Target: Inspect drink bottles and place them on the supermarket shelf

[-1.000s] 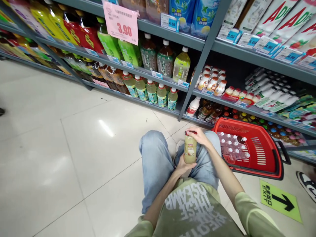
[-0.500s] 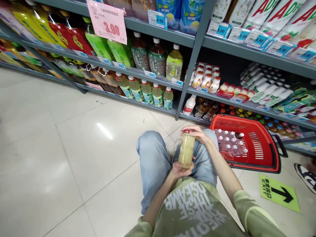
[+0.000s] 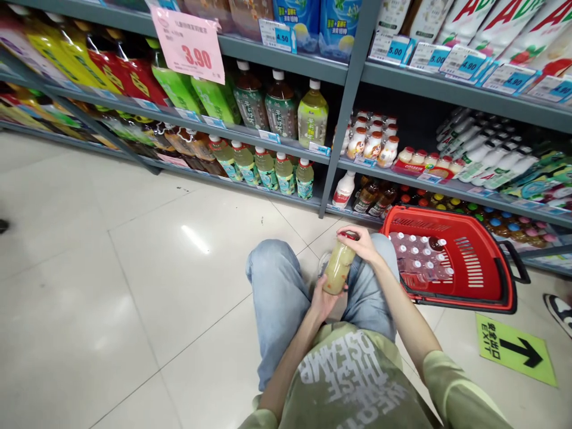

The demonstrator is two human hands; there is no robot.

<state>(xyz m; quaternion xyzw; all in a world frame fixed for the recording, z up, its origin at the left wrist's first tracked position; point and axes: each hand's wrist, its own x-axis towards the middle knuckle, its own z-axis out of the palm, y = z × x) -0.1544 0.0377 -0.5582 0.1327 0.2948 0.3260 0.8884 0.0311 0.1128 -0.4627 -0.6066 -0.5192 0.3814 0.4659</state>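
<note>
Fingers of the right hand (image 3: 364,245) curl over the red cap of one clear bottle of pale yellowish drink (image 3: 338,267), while the left hand (image 3: 322,299) cups its base from below. It tilts over the knees in light blue jeans (image 3: 279,292), beside one red plastic shopping basket (image 3: 473,268) on the floor.

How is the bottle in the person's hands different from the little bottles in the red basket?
The bottle in the hands is single, large and tilted, with pale yellowish contents and a red cap; the little bottles are many, packed upright in the red basket, showing mostly white tops. The left hand cups its base and the right hand grips its cap; nobody touches the little ones. Both are capped drinks.
</note>
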